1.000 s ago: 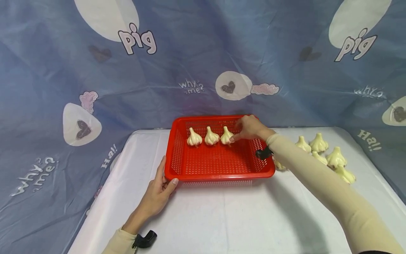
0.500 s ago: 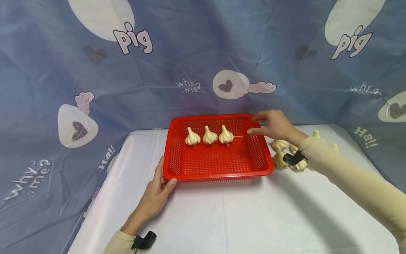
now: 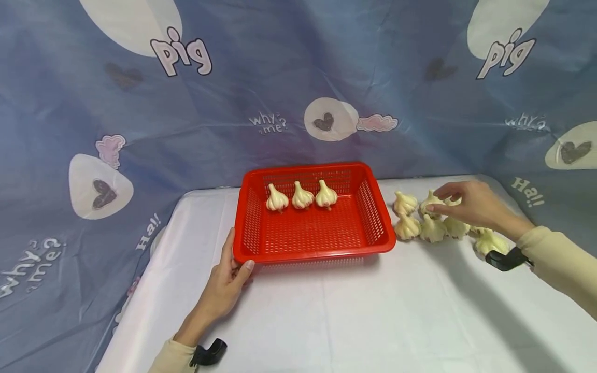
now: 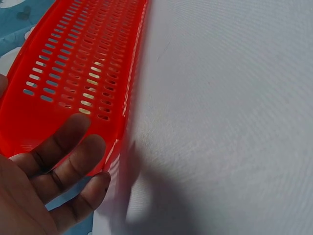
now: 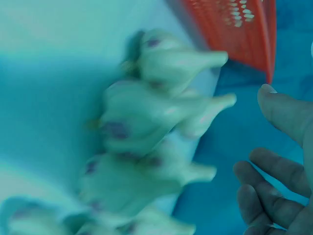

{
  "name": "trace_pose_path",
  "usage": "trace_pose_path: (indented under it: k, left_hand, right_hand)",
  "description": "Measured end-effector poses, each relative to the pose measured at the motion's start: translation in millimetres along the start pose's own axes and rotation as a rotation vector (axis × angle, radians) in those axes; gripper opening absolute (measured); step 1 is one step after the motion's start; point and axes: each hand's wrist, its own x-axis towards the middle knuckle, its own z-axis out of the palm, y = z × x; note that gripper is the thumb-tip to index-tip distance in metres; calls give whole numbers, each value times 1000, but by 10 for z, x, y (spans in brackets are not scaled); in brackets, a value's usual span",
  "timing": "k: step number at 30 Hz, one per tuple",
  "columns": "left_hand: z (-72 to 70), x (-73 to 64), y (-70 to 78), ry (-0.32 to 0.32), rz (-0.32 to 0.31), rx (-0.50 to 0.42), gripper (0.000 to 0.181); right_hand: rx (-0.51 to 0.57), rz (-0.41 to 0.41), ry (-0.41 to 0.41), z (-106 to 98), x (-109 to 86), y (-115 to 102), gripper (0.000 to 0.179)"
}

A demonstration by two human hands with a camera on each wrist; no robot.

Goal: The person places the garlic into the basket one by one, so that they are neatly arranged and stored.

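Note:
A red plastic basket (image 3: 312,257) with slotted walls stands on the white-covered table. Three garlic bulbs (image 3: 301,198) sit in a row along its back, stems up. My left hand (image 3: 224,287) holds the front left corner, thumb at the rim; in the left wrist view its fingers curl against the basket's wall (image 4: 54,115). To the right of the basket, several garlic bulbs (image 3: 433,229) lie clustered. Over this cluster hovers my right hand (image 3: 475,204), holding nothing, thumb and fingers apart. In the right wrist view the bulbs (image 5: 142,117) are blurred beside the fingers (image 5: 271,203).
A blue printed cloth (image 3: 261,77) hangs behind the table and drapes at both sides. The white tablecloth (image 3: 308,321) spreads in front of the basket. Black wrist mounts (image 3: 210,352) are strapped on both sleeves.
My right hand has let go of the third garlic bulb in the basket and moved right, out over the cluster. The left hand stays at the corner. The head view has shifted slightly.

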Motion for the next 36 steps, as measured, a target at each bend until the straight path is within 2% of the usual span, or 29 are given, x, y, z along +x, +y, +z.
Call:
trace_pose_path:
  k: [8, 14, 18, 23, 27, 36]
  left_hand:
    - [13, -17, 9, 6, 26, -3, 87]
    - [12, -21, 18, 6, 20, 0, 86]
    - [8, -9, 25, 1, 12, -6, 86]
    - [12, -3, 28, -5, 11, -8, 86]
    - [15, -7, 32, 2, 10, -4, 86]
    - [20, -14, 32, 4, 2, -7, 85]
  right_hand:
    - [-46, 88, -9, -79, -434, 460, 41]
    - [-66, 145, -13, -108, -680, 671, 43]
    - [-99, 176, -24, -133, -776, 741, 46]
    - [-122, 203, -81, -150, -879, 820, 55]
    - [-143, 201, -128, -139, -945, 884, 61]
    - [-142, 191, -193, -112, -1053, 1022, 62]
